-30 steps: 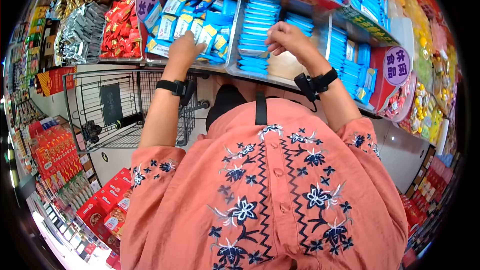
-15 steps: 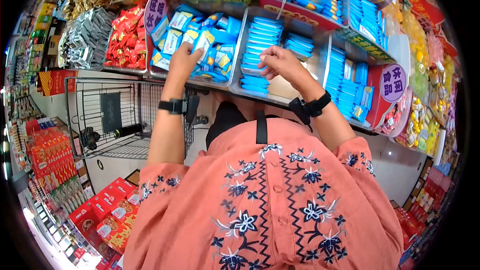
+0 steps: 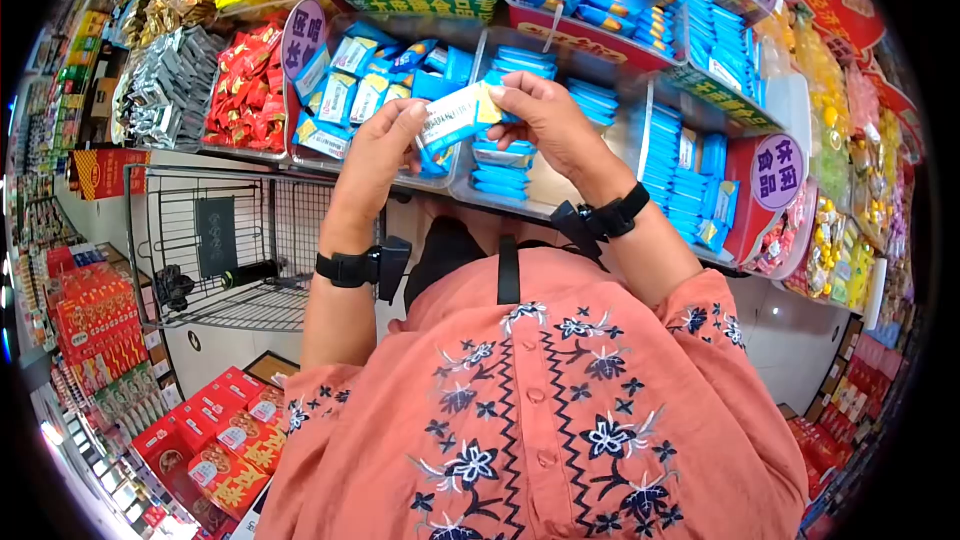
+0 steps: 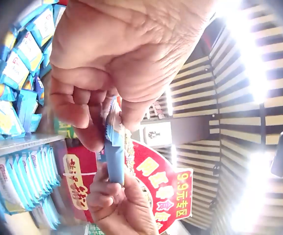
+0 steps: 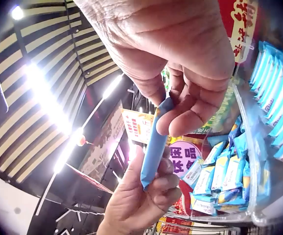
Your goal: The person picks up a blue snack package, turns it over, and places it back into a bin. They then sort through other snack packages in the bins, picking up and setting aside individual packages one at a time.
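The right hand (image 3: pixel 550 120) has come in from right of the loose-packet bin (image 3: pixel 481 58); it and the left hand (image 3: pixel 385 148) now pinch opposite ends of 1 blue packet (image 3: pixel 455 118) above that bin's right wall, leaving its printed face exposed.

A purple round sign (image 3: pixel 780 171) on the right of the bins reads "休闲食品", in dark characters on a white ground. Another purple sign (image 5: pixel 184 157), beside the bin of loose packets, carries the same words, seen tilted in the right wrist view. The green strip (image 3: pixel 420 4) on the front of an upper bin shows "食品" among larger yellow characters. In the left wrist view, a red round sign (image 4: pixel 146 169) begins "网红", and a red panel (image 4: pixel 183 192) at its edge says "9.9元专区" in yellow. Print on the blue packet (image 3: pixel 460 116) is too small to read.
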`<state>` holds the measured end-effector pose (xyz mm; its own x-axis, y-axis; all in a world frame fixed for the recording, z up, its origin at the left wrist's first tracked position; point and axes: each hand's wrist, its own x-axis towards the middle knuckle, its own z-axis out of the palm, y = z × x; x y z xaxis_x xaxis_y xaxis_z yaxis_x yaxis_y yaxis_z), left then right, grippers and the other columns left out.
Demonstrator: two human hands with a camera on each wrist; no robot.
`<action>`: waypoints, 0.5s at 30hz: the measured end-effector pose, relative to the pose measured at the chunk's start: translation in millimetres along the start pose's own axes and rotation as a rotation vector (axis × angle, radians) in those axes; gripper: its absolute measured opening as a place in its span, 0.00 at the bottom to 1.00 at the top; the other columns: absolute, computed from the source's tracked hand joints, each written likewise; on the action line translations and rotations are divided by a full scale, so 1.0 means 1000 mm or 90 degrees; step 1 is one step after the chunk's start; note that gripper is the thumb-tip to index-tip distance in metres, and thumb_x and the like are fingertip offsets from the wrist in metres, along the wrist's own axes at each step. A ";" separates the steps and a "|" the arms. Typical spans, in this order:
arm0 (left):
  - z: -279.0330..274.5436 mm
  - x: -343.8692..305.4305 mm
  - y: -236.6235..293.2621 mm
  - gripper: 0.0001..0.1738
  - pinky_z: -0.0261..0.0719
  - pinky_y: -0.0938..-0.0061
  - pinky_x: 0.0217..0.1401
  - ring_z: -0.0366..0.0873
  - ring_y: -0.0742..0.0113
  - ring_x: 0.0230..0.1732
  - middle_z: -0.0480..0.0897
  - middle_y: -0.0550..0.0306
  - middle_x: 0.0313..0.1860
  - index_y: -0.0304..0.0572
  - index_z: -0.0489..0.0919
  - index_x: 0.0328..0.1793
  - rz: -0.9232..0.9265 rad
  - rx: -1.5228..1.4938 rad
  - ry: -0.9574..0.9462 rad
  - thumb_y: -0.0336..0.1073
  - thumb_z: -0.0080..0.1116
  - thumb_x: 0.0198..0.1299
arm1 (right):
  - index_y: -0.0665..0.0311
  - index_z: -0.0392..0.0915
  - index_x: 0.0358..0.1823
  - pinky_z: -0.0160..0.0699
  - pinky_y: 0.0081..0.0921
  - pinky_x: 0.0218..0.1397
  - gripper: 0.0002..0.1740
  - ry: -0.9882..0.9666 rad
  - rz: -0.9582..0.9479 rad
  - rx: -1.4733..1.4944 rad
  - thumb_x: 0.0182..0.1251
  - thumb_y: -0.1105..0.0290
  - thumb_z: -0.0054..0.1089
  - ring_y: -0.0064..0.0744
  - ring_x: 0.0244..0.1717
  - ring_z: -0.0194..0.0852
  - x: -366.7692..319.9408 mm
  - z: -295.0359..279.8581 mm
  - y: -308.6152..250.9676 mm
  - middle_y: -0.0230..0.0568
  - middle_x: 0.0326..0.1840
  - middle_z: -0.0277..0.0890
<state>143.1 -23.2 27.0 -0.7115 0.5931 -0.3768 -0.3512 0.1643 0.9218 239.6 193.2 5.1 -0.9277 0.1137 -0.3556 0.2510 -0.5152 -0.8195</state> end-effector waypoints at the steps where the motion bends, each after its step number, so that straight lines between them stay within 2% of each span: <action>1: -0.001 0.000 -0.004 0.17 0.72 0.83 0.32 0.74 0.80 0.30 0.80 0.66 0.34 0.41 0.80 0.50 -0.007 -0.040 0.011 0.48 0.57 0.72 | 0.63 0.74 0.47 0.86 0.21 0.34 0.12 0.010 -0.002 0.001 0.74 0.62 0.61 0.25 0.32 0.85 -0.002 -0.001 0.000 0.37 0.41 0.80; 6: -0.001 0.001 -0.014 0.16 0.74 0.81 0.32 0.76 0.78 0.32 0.81 0.64 0.35 0.42 0.80 0.49 0.012 -0.111 0.040 0.47 0.57 0.72 | 0.60 0.72 0.43 0.85 0.21 0.36 0.09 0.022 -0.003 -0.002 0.76 0.63 0.58 0.27 0.35 0.85 -0.008 -0.005 -0.002 0.37 0.40 0.79; 15: 0.005 0.003 -0.012 0.16 0.74 0.81 0.33 0.76 0.78 0.33 0.81 0.64 0.35 0.42 0.79 0.50 0.019 -0.107 0.042 0.47 0.58 0.72 | 0.64 0.72 0.45 0.89 0.24 0.38 0.11 0.018 0.003 0.014 0.75 0.64 0.58 0.30 0.36 0.87 -0.011 -0.011 -0.002 0.39 0.42 0.80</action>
<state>147.9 -19.3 15.3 -0.7597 0.5415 -0.3601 -0.4222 0.0104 0.9065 251.9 202.6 5.7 -0.9180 0.1355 -0.3726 0.2490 -0.5341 -0.8079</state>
